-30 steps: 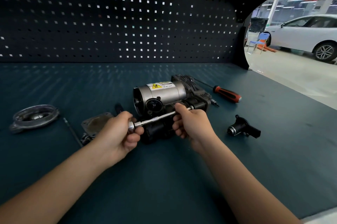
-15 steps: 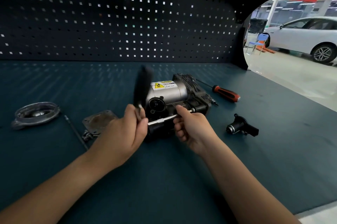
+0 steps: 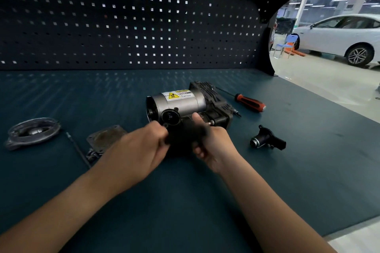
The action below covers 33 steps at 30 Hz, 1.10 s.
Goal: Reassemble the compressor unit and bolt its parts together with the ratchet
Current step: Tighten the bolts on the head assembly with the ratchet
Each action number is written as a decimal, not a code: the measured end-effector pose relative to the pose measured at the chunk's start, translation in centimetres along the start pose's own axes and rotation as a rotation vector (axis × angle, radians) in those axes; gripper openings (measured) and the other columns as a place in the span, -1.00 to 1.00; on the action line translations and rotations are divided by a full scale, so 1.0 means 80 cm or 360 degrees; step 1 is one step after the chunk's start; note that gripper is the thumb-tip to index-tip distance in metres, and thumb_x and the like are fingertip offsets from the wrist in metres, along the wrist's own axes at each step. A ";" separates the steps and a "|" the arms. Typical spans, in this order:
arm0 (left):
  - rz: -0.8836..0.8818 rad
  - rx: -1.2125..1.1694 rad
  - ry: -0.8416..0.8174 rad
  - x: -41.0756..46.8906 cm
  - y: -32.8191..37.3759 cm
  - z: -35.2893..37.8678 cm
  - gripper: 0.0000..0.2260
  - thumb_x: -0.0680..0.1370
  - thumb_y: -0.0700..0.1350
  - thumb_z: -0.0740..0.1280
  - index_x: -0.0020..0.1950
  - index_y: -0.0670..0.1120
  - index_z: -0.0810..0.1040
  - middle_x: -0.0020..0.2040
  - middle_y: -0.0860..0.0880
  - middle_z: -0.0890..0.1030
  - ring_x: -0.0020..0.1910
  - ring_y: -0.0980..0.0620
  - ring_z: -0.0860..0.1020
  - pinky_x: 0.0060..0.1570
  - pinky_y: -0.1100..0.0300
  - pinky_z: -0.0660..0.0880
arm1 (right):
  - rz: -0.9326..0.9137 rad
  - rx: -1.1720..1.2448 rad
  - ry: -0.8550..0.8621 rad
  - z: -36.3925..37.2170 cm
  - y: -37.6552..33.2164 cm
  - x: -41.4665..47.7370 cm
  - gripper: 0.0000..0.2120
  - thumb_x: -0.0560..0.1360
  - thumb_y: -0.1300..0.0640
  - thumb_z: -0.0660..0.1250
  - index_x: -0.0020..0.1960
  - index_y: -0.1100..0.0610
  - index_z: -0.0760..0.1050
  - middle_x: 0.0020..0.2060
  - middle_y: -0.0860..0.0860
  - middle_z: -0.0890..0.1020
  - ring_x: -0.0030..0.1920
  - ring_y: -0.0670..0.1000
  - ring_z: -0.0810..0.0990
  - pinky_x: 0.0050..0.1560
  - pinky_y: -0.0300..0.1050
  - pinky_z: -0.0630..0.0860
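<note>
— What is hard to read here?

— The ratchet. It is only a dark smear between the two hands, in front of the compressor unit. One bright metal tip shows beside the right thumb. The smear also hides the unit's lower front.

— And the grips?

— The left hand has its grip closed round the smear's left end, fingers curled. The right hand is closed on the right end, thumb raised on top, fingers tucked under.

— How do the arms lie?

— Both forearms reach in from the near edge and meet at the unit, which lies on its side mid-worktop, label up. A screwdriver lies just behind it to the right.
</note>
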<state>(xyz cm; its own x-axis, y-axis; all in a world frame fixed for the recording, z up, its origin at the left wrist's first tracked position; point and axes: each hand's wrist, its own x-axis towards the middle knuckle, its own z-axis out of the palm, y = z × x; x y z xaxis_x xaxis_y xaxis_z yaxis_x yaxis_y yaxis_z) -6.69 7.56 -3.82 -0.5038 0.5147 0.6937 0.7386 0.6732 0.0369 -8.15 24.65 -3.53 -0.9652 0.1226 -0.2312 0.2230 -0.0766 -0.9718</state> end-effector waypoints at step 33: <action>-0.1175 -0.1153 0.0243 0.019 0.032 0.008 -0.85 0.60 0.01 0.05 -0.16 0.02 0.28 -0.49 0.00 0.51 -0.63 0.15 0.38 -0.58 0.40 0.29 | 0.0008 -0.0157 -0.0085 -0.008 -0.001 0.001 -0.50 0.58 -0.13 0.10 -0.39 0.16 0.38 -0.71 -0.04 0.35 -0.71 -0.10 0.25 -0.63 -0.40 0.12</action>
<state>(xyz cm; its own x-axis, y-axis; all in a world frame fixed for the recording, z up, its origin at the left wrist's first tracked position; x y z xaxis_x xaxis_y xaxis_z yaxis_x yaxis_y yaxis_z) -5.85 10.44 -3.13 -0.9143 -0.0015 0.4051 0.3877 0.2874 0.8759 -8.15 25.30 -3.47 -0.9693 0.0694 -0.2357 0.2376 0.0210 -0.9711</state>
